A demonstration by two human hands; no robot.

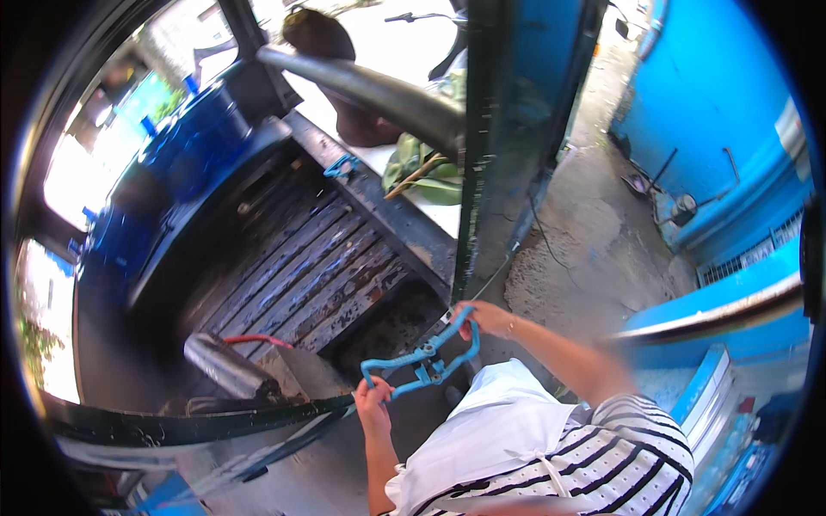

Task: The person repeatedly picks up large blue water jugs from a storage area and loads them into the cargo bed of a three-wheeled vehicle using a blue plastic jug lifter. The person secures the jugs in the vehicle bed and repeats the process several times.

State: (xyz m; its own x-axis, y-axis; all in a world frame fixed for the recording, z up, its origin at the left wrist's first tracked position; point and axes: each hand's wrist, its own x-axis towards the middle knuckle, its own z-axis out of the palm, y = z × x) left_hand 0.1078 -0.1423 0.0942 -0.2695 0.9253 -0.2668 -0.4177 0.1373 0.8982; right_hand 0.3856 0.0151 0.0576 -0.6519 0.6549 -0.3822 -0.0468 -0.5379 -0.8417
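Between my two hands is a light-blue metal carrying handle [429, 368] with a looped grip at each end and a bolted joint in the middle. My left hand [372, 402] is closed round its left loop. The upper right end of the other loop is in my right hand [486, 319], fingers curled round it. The handle hangs in front of my white apron [490, 413], at the open doorway of a vehicle. Beyond it lies the slatted, worn floor [301, 267] of the vehicle.
Several blue water jugs [202, 129] stand along the vehicle's far left side. A metal cylinder [225, 365] lies near the doorway. A dark green door edge [475, 155] rises ahead. Rough concrete ground [576, 232] and a blue wall [710, 95] are on the right.
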